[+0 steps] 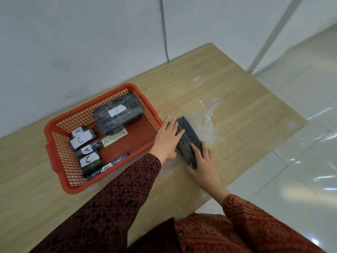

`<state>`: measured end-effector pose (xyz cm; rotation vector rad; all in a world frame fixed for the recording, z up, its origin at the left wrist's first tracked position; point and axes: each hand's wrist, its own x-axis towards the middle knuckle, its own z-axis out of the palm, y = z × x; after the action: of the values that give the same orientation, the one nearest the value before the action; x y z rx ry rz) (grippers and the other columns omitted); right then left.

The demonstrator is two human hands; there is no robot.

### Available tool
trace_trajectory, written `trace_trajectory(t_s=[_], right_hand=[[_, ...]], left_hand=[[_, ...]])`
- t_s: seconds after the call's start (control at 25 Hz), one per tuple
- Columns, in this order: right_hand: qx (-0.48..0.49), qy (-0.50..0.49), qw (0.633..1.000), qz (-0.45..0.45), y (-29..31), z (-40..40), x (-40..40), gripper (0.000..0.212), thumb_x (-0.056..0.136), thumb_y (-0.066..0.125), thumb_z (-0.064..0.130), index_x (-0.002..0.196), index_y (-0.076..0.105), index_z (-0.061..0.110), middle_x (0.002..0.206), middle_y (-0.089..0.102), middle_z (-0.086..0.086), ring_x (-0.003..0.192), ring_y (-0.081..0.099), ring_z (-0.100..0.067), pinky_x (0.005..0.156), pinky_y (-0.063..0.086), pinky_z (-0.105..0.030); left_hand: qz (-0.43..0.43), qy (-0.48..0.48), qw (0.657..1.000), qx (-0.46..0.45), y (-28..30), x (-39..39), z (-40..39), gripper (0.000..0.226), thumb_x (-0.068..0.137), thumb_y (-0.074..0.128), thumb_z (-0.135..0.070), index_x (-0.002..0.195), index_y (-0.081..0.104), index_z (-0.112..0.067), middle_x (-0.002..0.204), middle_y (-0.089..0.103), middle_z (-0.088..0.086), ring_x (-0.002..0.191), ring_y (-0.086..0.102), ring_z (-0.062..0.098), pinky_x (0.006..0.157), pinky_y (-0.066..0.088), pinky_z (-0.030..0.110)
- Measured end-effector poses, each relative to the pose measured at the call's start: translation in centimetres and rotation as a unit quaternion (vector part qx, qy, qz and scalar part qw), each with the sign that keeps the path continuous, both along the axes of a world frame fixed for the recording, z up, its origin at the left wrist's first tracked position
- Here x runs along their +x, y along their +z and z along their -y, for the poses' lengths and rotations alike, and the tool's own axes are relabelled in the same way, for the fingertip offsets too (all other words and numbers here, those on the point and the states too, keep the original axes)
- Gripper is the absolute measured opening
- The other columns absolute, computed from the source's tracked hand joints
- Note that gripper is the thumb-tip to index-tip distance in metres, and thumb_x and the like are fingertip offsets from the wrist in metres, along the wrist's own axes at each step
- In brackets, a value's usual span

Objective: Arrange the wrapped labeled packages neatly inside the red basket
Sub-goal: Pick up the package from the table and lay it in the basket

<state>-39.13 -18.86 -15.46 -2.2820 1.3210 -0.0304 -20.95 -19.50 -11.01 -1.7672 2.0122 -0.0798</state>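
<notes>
A red mesh basket (60,123) stands on the wooden table. Inside it lie a large black wrapped package with a white label (116,114), a row of several small labelled packages (85,148) along its left side, and a green card reading ABNORMAL (114,137). Just right of the basket a long black wrapped package (188,137) rests on the table, its label not visible. My left hand (167,141) grips its left side and my right hand (205,161) holds its near end.
The wooden table (228,92) carries scraps of clear tape and white residue (207,110) right of the package. Its right edge drops to a glossy tiled floor (300,143). A white wall with a grey cable (164,33) runs behind.
</notes>
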Motion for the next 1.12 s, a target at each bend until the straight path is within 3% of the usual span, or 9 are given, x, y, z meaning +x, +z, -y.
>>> trace_trajectory(t_s=[0.08,0.16,0.32,0.48,0.64,0.8,0.96,1.04,1.12], right_hand=[[0.009,-0.042,0.995,0.085,1.0,0.8,-1.0,0.063,0.090,0.057,0.033,0.146,0.030,0.023,0.158,0.018,-0.008,0.138,0.022,-0.028,0.110,0.030,-0.043],[0.024,-0.078,0.976,0.201,2.9,2.3,-1.9,0.050,0.089,0.054,0.031,0.138,0.045,0.022,0.147,0.041,-0.005,0.128,0.039,-0.022,0.104,0.035,-0.036],[0.129,-0.114,0.899,0.402,8.2,6.1,-2.0,0.033,0.079,0.044,0.045,0.094,0.067,0.027,0.088,0.070,0.010,0.080,0.061,-0.002,0.071,0.047,-0.023],[0.329,-0.140,0.846,0.396,11.1,9.2,1.2,0.065,0.075,0.040,0.069,0.104,0.070,0.020,0.110,0.070,-0.015,0.098,0.066,-0.027,0.076,0.052,-0.042],[0.362,-0.003,0.823,0.438,11.2,9.0,5.6,0.050,0.088,0.041,0.058,0.119,0.063,0.027,0.117,0.069,-0.003,0.109,0.066,-0.020,0.078,0.057,-0.040],[0.297,0.078,0.850,0.428,10.1,7.7,10.4,0.018,0.094,0.056,0.023,0.111,0.062,0.023,0.103,0.072,0.004,0.098,0.069,-0.011,0.074,0.057,-0.020],[0.283,0.075,0.881,0.371,8.7,6.5,15.9,0.016,0.092,0.059,0.017,0.107,0.059,0.012,0.098,0.067,0.000,0.086,0.066,-0.008,0.062,0.051,-0.010],[0.237,0.058,0.914,0.323,8.0,6.2,17.9,0.031,0.092,0.059,0.022,0.120,0.054,0.008,0.105,0.064,-0.004,0.091,0.061,-0.013,0.065,0.051,-0.014],[0.177,0.056,0.945,0.271,7.6,6.0,19.0,0.042,0.091,0.061,0.022,0.127,0.046,0.007,0.114,0.060,-0.010,0.100,0.059,-0.021,0.077,0.052,-0.027]], left_hand=[[-0.036,-0.011,0.998,-0.053,0.4,-0.1,0.6,0.077,0.091,0.053,-0.040,0.152,0.010,-0.022,0.157,0.019,0.019,0.145,0.011,0.035,0.112,-0.013,0.055],[-0.153,-0.004,0.980,-0.126,2.2,0.0,1.5,0.061,0.091,0.055,-0.031,0.147,0.032,-0.020,0.149,0.036,0.017,0.141,0.027,0.032,0.114,-0.006,0.053],[-0.431,0.063,0.874,-0.216,8.2,3.0,2.2,0.038,0.075,0.074,-0.038,0.108,0.068,-0.021,0.104,0.065,0.002,0.104,0.055,0.021,0.101,0.030,0.039],[-0.579,0.165,0.767,-0.224,11.7,6.8,-0.9,0.030,0.068,0.080,-0.041,0.094,0.071,-0.028,0.088,0.068,-0.014,0.082,0.058,-0.003,0.070,0.041,0.011],[-0.594,0.288,0.694,-0.286,10.3,9.5,-5.2,0.031,0.069,0.079,-0.039,0.095,0.071,-0.025,0.094,0.068,-0.011,0.088,0.061,0.001,0.076,0.047,0.022],[-0.562,0.445,0.587,-0.377,7.3,11.0,-9.5,0.041,0.068,0.076,-0.050,0.101,0.065,-0.027,0.104,0.063,-0.014,0.097,0.055,0.000,0.083,0.045,0.025],[-0.577,0.566,0.411,-0.422,3.7,11.4,-12.8,0.054,0.071,0.078,-0.043,0.116,0.055,-0.026,0.124,0.054,-0.004,0.116,0.053,0.018,0.097,0.048,0.044],[-0.590,0.595,0.342,-0.425,2.1,11.5,-13.7,0.055,0.074,0.079,-0.033,0.117,0.048,-0.022,0.128,0.054,0.006,0.114,0.056,0.022,0.096,0.049,0.046],[-0.595,0.605,0.319,-0.422,0.9,11.5,-13.9,0.048,0.078,0.076,-0.022,0.114,0.046,-0.019,0.127,0.057,0.009,0.110,0.058,0.020,0.096,0.050,0.044]])
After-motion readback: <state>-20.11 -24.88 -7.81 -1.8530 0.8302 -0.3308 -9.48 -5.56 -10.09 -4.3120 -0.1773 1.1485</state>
